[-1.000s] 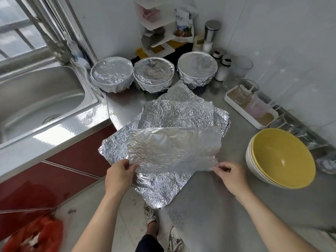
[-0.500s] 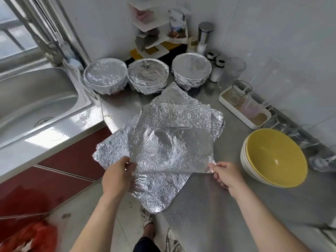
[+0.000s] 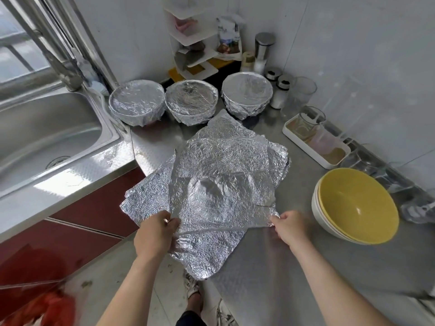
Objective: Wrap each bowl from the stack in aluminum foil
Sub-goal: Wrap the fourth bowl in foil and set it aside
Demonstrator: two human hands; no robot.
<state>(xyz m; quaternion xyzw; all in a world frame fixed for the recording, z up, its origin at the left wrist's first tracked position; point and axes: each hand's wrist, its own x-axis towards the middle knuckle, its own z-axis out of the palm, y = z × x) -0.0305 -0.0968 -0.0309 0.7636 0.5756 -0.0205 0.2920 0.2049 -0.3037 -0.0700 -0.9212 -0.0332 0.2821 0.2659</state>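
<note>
Stainless-steel counter (image 3: 282, 267), sink (image 3: 47, 137) set in at left, bearing three foil-wrapped bowls (image 3: 191, 98) in a row at the back, crinkled foil sheets (image 3: 226, 156) piled at centre and overhanging the front edge, a stack of bowls (image 3: 357, 208) at right, and a white tray (image 3: 310, 153) by the wall.

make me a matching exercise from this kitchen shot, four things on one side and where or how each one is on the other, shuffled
Things:
1 top foil sheet
2 yellow bowl
3 wrapped bowls
4 sink

Place or state:
A at the far left
B in a row at the back
C pinched by the left hand and the right hand
D unwrapped, on top of the stack at the right

Pairs: 1-C, 2-D, 3-B, 4-A
</note>
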